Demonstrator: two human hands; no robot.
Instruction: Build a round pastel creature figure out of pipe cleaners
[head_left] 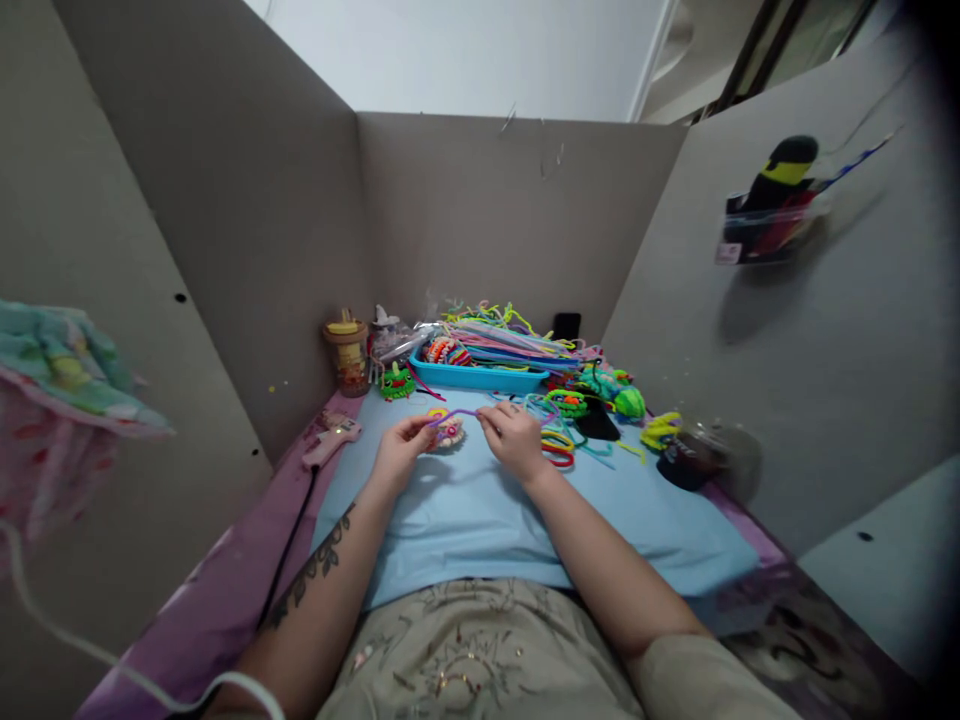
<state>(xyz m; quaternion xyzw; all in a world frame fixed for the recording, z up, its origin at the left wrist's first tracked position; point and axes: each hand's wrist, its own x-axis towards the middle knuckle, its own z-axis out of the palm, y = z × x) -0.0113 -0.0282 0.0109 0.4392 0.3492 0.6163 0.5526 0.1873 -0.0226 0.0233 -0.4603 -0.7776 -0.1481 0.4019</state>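
A purple pipe cleaner (459,411) stretches between my hands over the blue cloth. My left hand (407,440) pinches one end of it. My right hand (513,435) grips it farther along, fingers curled. Just behind and below the pipe cleaner lies a small round piece in pale pink and yellow (450,433), partly hidden by my left fingers and the strand. Beside my right hand, red and yellow pipe cleaner loops (557,450) rest on the cloth.
A blue tray (480,378) heaped with pipe cleaners stands at the back. A pink glue gun (331,445) and a lidded cup (348,358) are on the left. Green craft pieces (628,403), a black phone (598,420) and a dark container (686,458) sit right. Grey panels surround the table.
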